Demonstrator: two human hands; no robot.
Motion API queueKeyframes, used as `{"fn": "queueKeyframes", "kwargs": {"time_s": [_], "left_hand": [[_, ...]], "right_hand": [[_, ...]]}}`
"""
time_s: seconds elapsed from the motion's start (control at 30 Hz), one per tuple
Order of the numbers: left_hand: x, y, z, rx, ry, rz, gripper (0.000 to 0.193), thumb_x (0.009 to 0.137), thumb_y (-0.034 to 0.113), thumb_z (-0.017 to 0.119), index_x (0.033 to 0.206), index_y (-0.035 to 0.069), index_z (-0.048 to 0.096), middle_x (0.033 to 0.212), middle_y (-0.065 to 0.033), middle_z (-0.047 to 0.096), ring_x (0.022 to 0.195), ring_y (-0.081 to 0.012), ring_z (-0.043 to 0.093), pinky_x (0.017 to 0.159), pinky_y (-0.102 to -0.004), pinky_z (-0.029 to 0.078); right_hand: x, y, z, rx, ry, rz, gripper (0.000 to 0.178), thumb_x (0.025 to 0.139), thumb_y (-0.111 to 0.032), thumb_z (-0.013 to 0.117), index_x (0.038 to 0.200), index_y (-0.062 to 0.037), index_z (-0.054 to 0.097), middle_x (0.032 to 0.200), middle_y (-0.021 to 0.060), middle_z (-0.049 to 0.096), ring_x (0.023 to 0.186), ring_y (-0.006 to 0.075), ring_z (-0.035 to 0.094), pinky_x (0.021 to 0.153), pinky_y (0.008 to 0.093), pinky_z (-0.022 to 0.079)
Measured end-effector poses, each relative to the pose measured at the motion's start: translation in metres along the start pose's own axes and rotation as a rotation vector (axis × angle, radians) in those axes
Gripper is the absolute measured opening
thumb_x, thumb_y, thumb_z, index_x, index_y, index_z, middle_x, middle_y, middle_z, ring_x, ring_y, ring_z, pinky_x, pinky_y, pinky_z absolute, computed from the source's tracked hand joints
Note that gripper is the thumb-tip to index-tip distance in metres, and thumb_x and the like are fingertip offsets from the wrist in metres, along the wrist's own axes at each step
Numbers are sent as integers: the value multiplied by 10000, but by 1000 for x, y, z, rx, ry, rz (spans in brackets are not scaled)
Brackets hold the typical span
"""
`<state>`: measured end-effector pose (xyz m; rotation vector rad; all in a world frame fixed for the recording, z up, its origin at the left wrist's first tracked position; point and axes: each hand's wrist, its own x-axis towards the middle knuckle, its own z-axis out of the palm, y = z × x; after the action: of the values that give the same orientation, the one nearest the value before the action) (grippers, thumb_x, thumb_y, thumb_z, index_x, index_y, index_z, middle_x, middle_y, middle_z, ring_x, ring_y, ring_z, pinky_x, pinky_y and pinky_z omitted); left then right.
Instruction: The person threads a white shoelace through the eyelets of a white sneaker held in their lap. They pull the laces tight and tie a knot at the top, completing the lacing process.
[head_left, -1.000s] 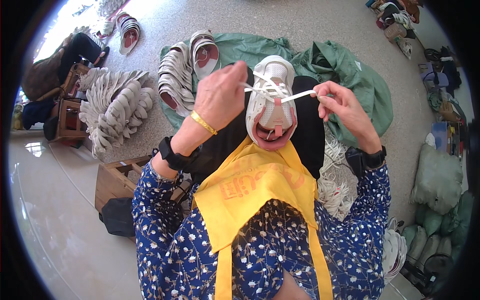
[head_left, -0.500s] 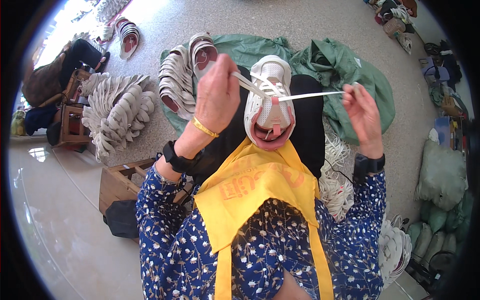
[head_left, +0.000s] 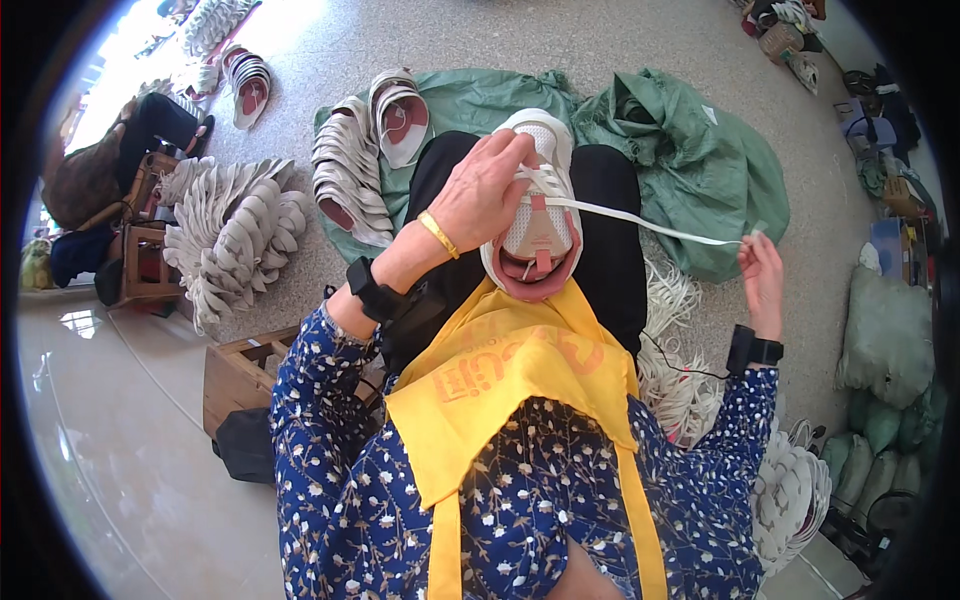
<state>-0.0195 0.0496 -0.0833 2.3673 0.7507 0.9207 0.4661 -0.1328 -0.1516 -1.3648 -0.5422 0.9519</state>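
Head view: right hand [head_left: 763, 275] pinches lace [head_left: 605, 210]; left hand [head_left: 483, 197] over shoe [head_left: 530, 238], grip unclear.
Lace seems light, limp; best pinched near tip.

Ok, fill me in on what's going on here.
A person is handling a white lace on a white-and-pink shoe, set toe-away between black-trousered knees. The right hand pinches the lace's end, well out to the right. The left hand is at the shoe's lacing, its exact grip hidden. Stacked shoe uppers lie beyond, on green sheeting.
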Motion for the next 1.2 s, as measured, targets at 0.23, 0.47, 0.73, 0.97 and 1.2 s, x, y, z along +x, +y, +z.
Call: {"fn": "queueKeyframes", "kwargs": {"time_s": [0.23, 0.47, 0.73, 0.97, 1.2], "left_hand": [[11, -4, -8, 64, -159, 111, 207, 812, -26, 640, 991, 35, 555, 982, -132, 552, 981, -351, 553, 850, -422, 482], [16, -1, -10, 100, -226, 164, 231, 784, -36, 657, 967, 41, 541, 975, -122, 557, 990, -356, 530, 862, -443, 471], [17, 10, -19, 170, -313, 255, 209, 789, 34, 671, 954, 52, 543, 849, -88, 591, 899, -315, 596, 813, -415, 471], [-4, 29, -32, 577, -301, 20, 284, 814, 73, 681, 1064, 39, 549, 696, -105, 607, 743, -329, 649, 708, -450, 506], [-11, 30, -32, 337, 36, -55, 260, 878, -3, 574, 1126, 3, 498, 790, -179, 640, 762, -367, 668, 685, -477, 515]], "right_hand": [[-16, 24, 116, -544, -213, -180, 259, 1015, -120, 657, 1257, -29, 653, 1062, 61, 717, 744, 114, 691, 648, 238, 553], [-68, -18, 250, -636, -541, -249, 158, 959, -82, 703, 1094, -4, 723, 868, 14, 728, 660, 59, 624, 590, 221, 493], [-93, -35, 255, -620, -739, -110, 87, 938, -82, 715, 932, 5, 723, 691, -37, 648, 601, 12, 550, 529, 217, 428], [-78, -28, 276, -488, -620, -286, 106, 973, -52, 679, 1042, 8, 732, 825, 11, 709, 611, 36, 593, 538, 221, 473], [-62, -23, 321, -484, -893, -59, 235, 1045, -190, 616, 1111, -4, 742, 684, 7, 653, 567, 61, 599, 527, 224, 480]]}}
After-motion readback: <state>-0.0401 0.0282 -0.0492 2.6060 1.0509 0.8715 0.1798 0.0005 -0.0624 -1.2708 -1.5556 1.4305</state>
